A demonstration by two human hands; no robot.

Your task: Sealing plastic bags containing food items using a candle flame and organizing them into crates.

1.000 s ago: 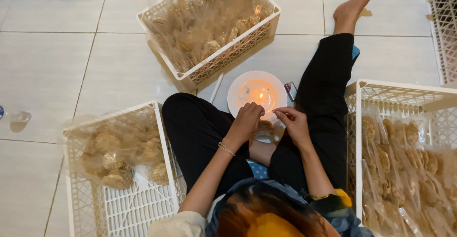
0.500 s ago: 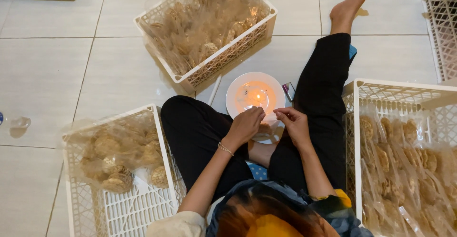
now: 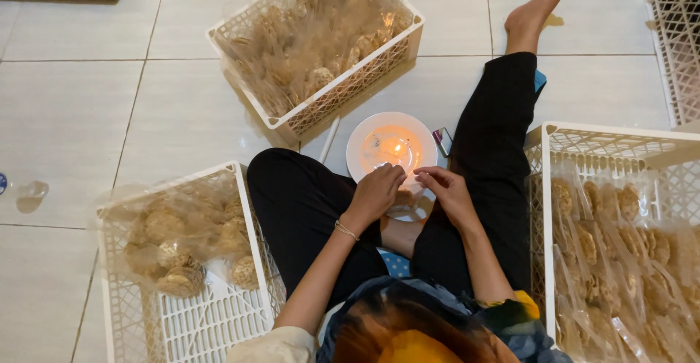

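The left hand and the right hand sit close together, fingers bent in and pinching a small clear plastic bag with a brown snack inside. The bag is mostly hidden by the fingers, so only a little bit shows between the two hands. Its top edge is just next to a small candle flame, and it is hard to tell if it touches the flame. The flame glows on a white plate that lies on the floor just past the fingertips. The candle itself is too bright and small to make out. A small dark thing lies right beside the plate, past the right hand; what it is cannot be told. Past the plate stands a white basket full of bagged snacks. Out to the side of the left hand is another white basket with a few bags, cut off at the bottom. Out to the side of the right hand is a third basket, also cut off. The person's head blocks the lower arms.
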